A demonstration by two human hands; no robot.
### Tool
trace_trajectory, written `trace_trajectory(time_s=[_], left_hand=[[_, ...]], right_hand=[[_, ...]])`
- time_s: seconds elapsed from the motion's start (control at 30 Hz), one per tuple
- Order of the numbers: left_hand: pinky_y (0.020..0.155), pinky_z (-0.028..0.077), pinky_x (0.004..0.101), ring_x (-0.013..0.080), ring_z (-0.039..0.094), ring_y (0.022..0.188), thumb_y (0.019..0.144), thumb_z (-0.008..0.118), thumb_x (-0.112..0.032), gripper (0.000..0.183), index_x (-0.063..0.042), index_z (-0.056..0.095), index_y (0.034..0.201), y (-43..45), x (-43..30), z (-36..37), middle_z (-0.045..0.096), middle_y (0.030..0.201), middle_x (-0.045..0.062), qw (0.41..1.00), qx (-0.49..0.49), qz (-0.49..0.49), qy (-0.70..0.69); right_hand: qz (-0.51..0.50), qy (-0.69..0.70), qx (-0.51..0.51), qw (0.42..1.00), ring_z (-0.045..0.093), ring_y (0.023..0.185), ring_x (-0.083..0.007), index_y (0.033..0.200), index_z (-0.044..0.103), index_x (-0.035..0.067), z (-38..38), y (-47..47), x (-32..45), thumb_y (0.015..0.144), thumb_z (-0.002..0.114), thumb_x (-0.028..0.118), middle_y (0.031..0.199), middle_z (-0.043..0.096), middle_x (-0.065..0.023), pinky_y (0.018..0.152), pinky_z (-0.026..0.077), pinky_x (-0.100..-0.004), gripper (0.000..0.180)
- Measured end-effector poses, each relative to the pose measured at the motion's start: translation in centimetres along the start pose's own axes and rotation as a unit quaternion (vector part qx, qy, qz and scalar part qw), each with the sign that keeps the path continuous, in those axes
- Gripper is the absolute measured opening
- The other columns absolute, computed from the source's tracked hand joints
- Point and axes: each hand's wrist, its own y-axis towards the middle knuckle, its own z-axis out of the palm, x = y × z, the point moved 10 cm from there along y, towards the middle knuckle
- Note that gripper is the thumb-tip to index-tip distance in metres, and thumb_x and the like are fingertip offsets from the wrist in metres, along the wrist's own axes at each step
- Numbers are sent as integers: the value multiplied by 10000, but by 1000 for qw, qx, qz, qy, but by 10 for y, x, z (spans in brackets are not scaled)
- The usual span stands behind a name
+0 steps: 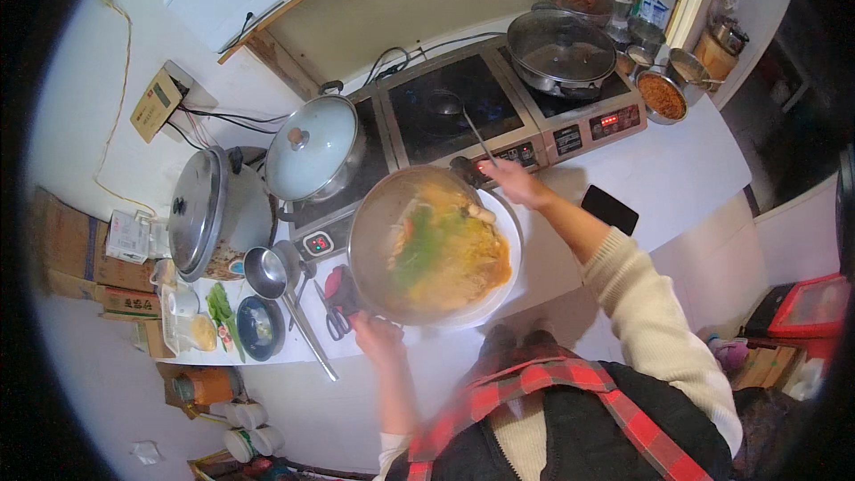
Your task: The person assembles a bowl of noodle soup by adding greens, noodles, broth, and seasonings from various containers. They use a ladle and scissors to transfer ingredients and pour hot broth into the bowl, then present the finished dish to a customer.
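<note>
A metal pan (pixel 374 247) is tilted over a large white bowl (pixel 511 280), with noodle soup and green leaves (pixel 427 240) blurred between them. My left hand (pixel 379 341) is at the pan's lower left edge, its fingers closed around what seems to be a handle. Near the pan's other black handle is my right hand (pixel 514 182), closed on the handle of a metal ladle (pixel 478 130). The ladle's bowl rests over the middle induction cooker (pixel 417 103).
A lidded pot (pixel 310 147) and a larger lidded pot (pixel 234 214) stand left. Scissors (pixel 334 321), a long-handled dipper (pixel 294 307) and a small dark bowl (pixel 257 327) lie nearby. Right are a covered pan (pixel 561 53), a phone (pixel 609 209) and seasoning bowls (pixel 661 97).
</note>
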Motion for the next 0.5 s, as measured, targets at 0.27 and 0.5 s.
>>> trace_trajectory(time_s=[0.27, 0.5], left_hand=[[334, 170, 251, 61, 240, 366, 927, 474, -202, 364, -166, 324, 597, -18, -8, 6, 268, 474, -59, 991, 24, 130, 8], [357, 171, 258, 61, 258, 388, 928, 472, -182, 378, -142, 313, 588, -43, -24, 26, 298, 496, -54, 958, 113, 257, 59]], right_hand=[[-101, -350, -13, 931, 624, 823, -380, 1281, 486, 110, 27, -153, 53, 900, 494, 246, 1183, 571, -185, 700, 506, -447, 405], [-78, -451, -1, 889, 635, 806, -374, 1401, 346, 178, 63, -132, 54, 786, 544, 84, 1128, 581, -204, 666, 519, -474, 653]])
